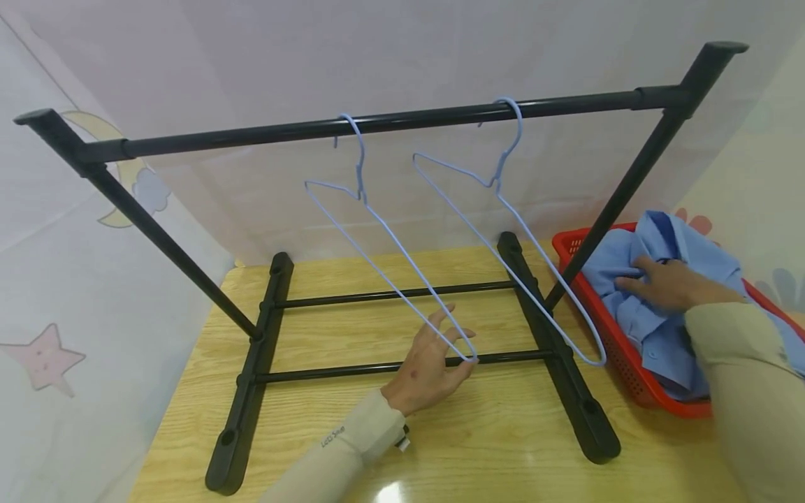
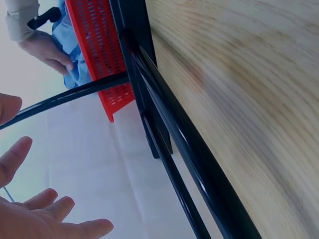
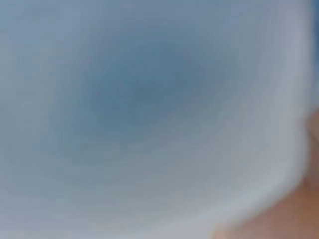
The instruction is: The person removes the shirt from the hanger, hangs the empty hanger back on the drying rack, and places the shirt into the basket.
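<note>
Two light-blue wire hangers hang from the rack's black top bar (image 1: pixel 428 120): a left hanger (image 1: pixel 380 216) and a right hanger (image 1: pixel 518 216). My left hand (image 1: pixel 428 370) is at the lower corner of the left hanger, thumb tip right at the wire. In the left wrist view, its fingers (image 2: pixel 50 204) are spread and hold nothing. Over at the right, my right hand (image 1: pixel 673 285) rests on a blue shirt (image 1: pixel 692 248), finger and thumb loosely extended and apart on the cloth. Blurred blue cloth (image 3: pixel 149 99) fills most of the right wrist view.
The shirt and other blue cloth lie in a red perforated basket (image 1: pixel 619 356), beside the rack's right foot (image 1: pixel 560 349). The black rack stands on a wooden table (image 1: pixel 478 433). Two low crossbars join its feet. A pale curtain hangs behind.
</note>
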`<state>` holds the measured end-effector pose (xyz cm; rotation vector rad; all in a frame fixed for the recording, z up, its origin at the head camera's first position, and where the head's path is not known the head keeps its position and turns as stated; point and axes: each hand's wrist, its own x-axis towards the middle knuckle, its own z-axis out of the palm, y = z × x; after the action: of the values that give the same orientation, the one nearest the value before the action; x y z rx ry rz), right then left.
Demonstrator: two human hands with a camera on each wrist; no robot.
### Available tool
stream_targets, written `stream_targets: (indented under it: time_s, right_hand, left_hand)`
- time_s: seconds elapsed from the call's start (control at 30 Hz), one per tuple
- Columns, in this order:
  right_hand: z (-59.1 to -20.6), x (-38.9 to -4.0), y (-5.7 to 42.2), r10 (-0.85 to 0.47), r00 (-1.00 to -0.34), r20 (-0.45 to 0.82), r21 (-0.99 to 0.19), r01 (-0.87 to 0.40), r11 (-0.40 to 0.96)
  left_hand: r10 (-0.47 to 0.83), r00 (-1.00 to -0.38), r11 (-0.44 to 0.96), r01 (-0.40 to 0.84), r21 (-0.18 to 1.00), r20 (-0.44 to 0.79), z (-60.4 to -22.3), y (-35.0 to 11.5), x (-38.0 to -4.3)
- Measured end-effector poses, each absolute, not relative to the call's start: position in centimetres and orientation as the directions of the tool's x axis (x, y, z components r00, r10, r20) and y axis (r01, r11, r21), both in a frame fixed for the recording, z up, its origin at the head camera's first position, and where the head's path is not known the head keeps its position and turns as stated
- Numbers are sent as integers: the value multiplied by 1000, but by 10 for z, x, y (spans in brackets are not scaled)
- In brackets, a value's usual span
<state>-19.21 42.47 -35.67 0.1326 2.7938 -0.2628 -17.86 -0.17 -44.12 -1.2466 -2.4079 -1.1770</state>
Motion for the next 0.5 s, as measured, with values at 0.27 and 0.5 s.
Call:
stream_targets:
  time_s: [0.27, 0.5]
  right_hand:
    - [-338, -181, 412, 100, -947, -305, -172, 158, 972]
    - [-336, -171, 411, 104, -970, -220, -122, 133, 984]
  left_hand:
    - [567, -680, 383, 718, 582, 465, -439, -19, -181]
    - [532, -708, 394, 693, 604, 465, -439, -41, -188]
